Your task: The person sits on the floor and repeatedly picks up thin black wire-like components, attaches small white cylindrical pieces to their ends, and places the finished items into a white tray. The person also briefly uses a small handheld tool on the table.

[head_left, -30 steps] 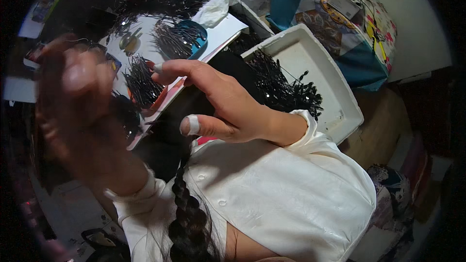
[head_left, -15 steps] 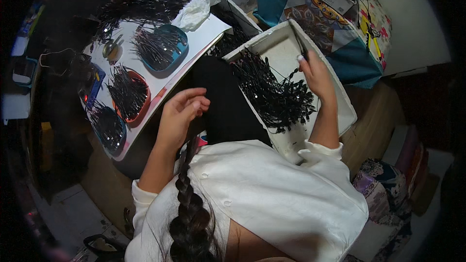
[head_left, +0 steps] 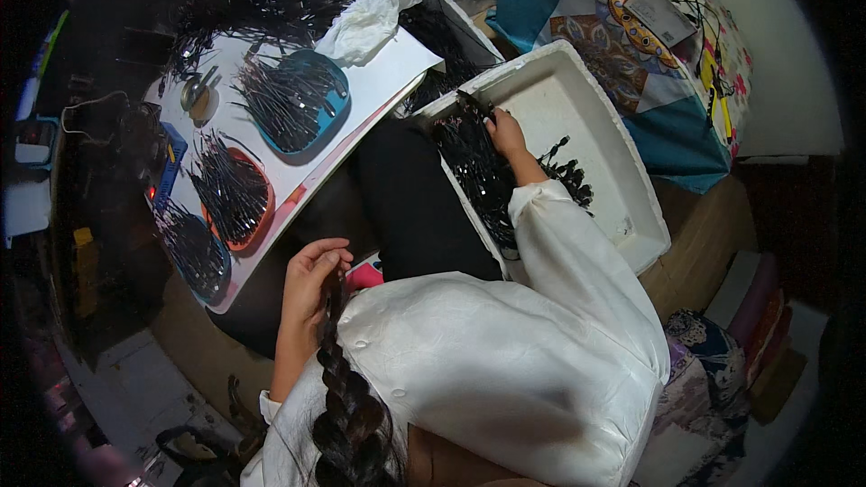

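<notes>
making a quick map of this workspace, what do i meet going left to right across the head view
Blue plastic piece → orange-red bowl → left hand → right hand → yellow item.

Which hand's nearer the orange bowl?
Left. The left hand is apart from the orange bowl, below and right in view; the right hand is farther off, over the white foam box.

A patchwork cloth [head_left: 631, 81] lies at two o'clock beneath a yellow tool [head_left: 725, 117], with patterned fabric [head_left: 708, 361] at four o'clock.
</notes>
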Demonstrator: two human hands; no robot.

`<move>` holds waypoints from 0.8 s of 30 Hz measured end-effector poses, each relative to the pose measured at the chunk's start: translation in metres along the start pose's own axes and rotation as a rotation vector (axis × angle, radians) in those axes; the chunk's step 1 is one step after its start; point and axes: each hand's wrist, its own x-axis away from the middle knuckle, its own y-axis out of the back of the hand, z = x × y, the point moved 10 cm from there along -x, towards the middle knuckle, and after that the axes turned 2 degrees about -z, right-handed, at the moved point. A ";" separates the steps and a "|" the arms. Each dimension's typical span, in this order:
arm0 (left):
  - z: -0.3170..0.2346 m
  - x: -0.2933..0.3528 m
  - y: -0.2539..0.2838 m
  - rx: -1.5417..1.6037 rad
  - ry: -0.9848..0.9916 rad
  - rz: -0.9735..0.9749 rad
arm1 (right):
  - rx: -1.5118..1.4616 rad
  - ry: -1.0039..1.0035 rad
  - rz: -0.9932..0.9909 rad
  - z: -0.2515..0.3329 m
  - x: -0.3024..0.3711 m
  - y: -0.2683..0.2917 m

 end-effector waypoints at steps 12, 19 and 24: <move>0.010 -0.011 -0.006 -0.053 0.057 0.032 | 0.244 -0.068 0.024 -0.047 0.039 0.010; -0.009 0.004 0.013 -0.088 -0.117 0.043 | 0.128 -0.063 0.047 -0.063 0.025 -0.010; -0.032 0.042 0.066 -0.144 -0.249 -0.087 | 0.584 -0.071 0.355 -0.076 0.018 -0.027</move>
